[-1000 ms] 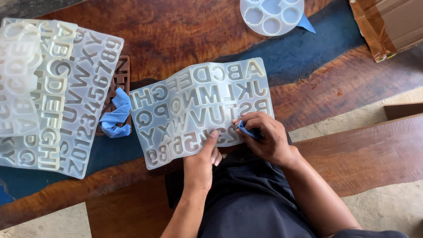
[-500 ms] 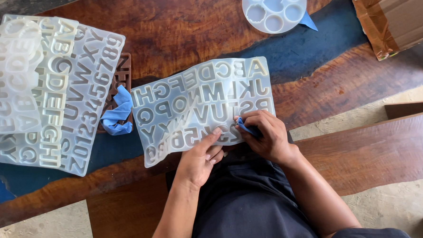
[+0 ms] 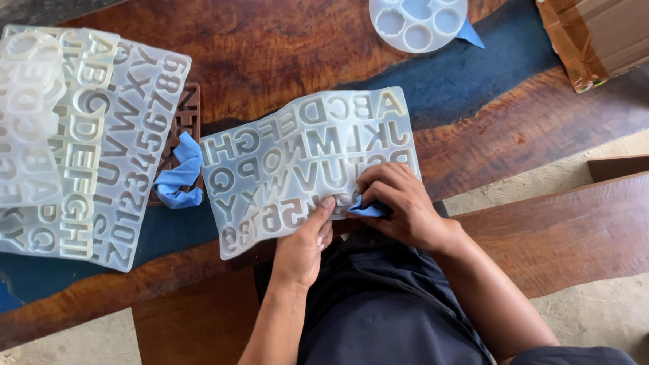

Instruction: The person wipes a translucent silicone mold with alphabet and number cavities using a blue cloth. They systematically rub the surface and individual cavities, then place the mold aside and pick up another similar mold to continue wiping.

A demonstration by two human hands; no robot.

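Observation:
A translucent silicone mould sheet with raised letter and number cavities lies on the wooden table, its near edge hanging over the table's front. My left hand pinches that near edge from below, thumb on top. My right hand presses a small folded blue cloth against the sheet's lower right part, fingers curled over it.
A stack of similar letter moulds lies at the left, over a brown mould. A crumpled blue cloth sits beside it. A round white mould with several cavities is at the back, a cardboard box at the right.
The view has shifted slightly. My left hand slid right along the sheet's near edge towards my right hand, which keeps the blue cloth on the mould.

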